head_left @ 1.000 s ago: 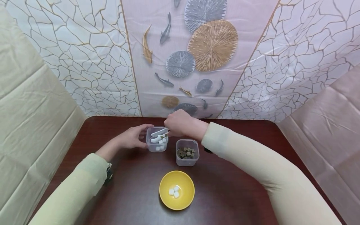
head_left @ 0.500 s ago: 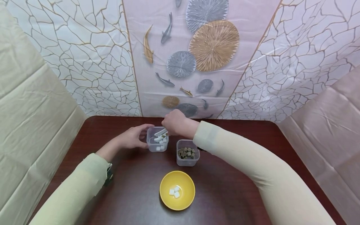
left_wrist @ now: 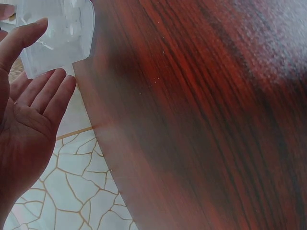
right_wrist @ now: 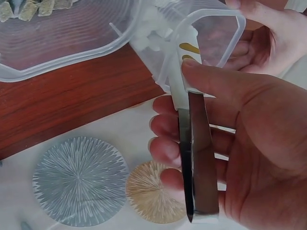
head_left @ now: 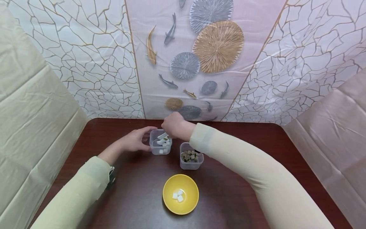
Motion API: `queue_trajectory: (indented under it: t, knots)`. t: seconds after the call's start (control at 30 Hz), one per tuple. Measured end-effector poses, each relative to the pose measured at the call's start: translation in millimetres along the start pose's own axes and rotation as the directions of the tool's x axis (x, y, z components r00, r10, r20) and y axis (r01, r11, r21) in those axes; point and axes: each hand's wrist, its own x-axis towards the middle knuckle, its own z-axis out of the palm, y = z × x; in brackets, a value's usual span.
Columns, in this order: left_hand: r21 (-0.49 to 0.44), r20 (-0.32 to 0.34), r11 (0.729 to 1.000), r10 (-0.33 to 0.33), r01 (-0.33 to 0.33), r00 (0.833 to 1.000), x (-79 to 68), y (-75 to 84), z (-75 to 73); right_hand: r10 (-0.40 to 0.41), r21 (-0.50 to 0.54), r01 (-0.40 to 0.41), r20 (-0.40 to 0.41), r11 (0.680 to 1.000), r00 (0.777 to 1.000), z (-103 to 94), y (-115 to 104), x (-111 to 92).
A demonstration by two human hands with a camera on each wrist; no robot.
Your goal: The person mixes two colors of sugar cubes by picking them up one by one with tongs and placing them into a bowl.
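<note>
My left hand [head_left: 132, 140] grips the left side of a small clear plastic container [head_left: 155, 150], thumb near its front corner and fingers near the back. White cubes [head_left: 165, 145] lie inside that container. My right hand [head_left: 175, 125] is above its right edge, holding metal tongs [right_wrist: 202, 158] with white tips. In the right wrist view the thumb presses one arm of the tongs and the fingers curl along the other. The tong tips [head_left: 162, 142] reach into the container among the cubes; whether a cube sits between them I cannot tell.
A second clear container [head_left: 191, 166] with brown cubes [head_left: 189, 156] stands just right, partly under the right forearm. Nearer me is a yellow bowl [head_left: 190, 205] with three white cubes [head_left: 178, 195]. Everything stands on a dark red wooden table [head_left: 228, 190], with patterned cloth [head_left: 108, 79] behind.
My right hand and forearm have shifted left, and the tongs have turned and dipped further into the container of white cubes. The left hand has stayed in place.
</note>
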Motion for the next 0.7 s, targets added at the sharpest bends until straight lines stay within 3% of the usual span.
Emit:
queue_trajectory:
  t: [0.3, 0.7]
  knots:
    - [0.002, 0.001, 1.000, -0.011, 0.011, 1.000, -0.2, 1.7, 0.2, 0.007, 0.012, -0.007, 0.034, 1.000, 0.999, -5.7, -1.4, -1.1]
    - [0.004, 0.000, 1.000, -0.005, 0.005, 1.000, 0.4, 1.1, 0.5, 0.017, 0.019, -0.017, 0.017, 1.000, 1.000, -6.3, -9.0, 2.7]
